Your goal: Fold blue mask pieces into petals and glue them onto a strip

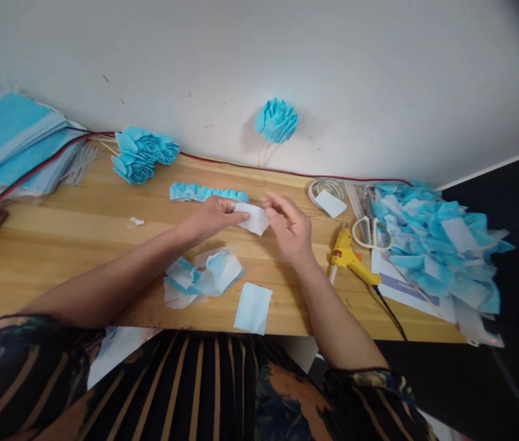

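**Colleague:** What's the head camera giving you?

**Me:** Both hands are over the wooden table [80, 239]. I see the left hand [216, 215] pinched shut on one end of a small white piece [253, 217], and the right hand [289, 228] closing its fingertips on the other end. It's held just above the board, I'd judge so both edges can be worked.

**Colleague:** And around them?

**Me:** A strip of folded blue petals [208, 193] lies just behind the hands, with loose scraps [202, 275] just in front. The glue gun [351, 257] and scissors [369, 233] sit near the right hand — within easy reach, I reckon. A finished flower [276, 120] stands upright against the wall.
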### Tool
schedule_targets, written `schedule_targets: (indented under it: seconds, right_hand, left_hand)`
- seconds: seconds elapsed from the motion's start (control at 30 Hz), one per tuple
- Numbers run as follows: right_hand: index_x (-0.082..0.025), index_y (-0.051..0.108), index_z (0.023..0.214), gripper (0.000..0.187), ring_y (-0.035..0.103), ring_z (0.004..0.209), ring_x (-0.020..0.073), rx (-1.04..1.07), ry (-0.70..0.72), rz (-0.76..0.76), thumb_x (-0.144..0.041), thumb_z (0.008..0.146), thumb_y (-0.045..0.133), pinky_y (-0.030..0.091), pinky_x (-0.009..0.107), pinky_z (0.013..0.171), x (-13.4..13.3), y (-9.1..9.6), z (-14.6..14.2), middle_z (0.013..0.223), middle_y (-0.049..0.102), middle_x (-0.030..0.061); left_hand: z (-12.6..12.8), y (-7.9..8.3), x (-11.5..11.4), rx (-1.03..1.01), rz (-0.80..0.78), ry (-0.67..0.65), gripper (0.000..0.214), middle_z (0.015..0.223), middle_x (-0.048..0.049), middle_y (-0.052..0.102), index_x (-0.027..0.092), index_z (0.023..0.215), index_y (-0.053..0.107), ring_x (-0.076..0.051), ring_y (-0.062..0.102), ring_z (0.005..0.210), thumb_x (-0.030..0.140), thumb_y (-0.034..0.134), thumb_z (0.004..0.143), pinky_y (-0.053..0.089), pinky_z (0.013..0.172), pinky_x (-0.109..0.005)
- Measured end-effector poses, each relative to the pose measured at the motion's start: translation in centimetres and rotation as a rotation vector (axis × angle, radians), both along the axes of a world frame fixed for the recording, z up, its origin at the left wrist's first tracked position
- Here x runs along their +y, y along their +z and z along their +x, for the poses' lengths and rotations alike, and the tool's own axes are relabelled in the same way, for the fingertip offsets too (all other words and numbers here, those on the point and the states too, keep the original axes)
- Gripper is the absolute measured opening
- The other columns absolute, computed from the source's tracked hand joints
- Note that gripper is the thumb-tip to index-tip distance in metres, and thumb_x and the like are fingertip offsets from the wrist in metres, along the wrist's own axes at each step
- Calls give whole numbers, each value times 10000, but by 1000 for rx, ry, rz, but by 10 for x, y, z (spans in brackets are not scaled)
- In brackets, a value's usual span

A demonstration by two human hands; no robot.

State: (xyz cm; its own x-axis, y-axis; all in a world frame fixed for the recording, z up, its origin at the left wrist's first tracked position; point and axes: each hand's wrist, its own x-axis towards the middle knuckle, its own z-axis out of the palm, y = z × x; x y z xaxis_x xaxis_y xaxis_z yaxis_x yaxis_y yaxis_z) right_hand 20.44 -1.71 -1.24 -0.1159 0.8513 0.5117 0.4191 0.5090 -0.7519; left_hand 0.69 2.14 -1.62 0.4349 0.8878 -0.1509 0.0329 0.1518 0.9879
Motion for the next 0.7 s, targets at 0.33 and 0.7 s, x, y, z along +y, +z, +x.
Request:
schedule_targets:
  seconds: [0.33, 0.7]
  right_hand:
    - [-322, 631, 1174, 359, 567, 1221, 254, -282, -36, 310, -97, 905, 551, 462, 513, 1037, 10, -3, 7, 1311, 621, 61]
    - [-305, 735, 951, 152, 529, 1256, 259, -248, -9, 212, -201, 909, 632, 518, 460, 957, 11, -9, 8, 1341, 590, 41]
  left_hand:
    - [-2, 5, 8, -382, -233, 121, 215, 897, -98, 774, 103, 877, 746, -175, 707, 790, 243, 822, 731, 584, 678, -280]
    - [-2, 1, 6, -315, -186, 31, 279, 796, -82, 762, 97, 879, 750, -143, 674, 642, 324, 816, 731, 491, 587, -244]
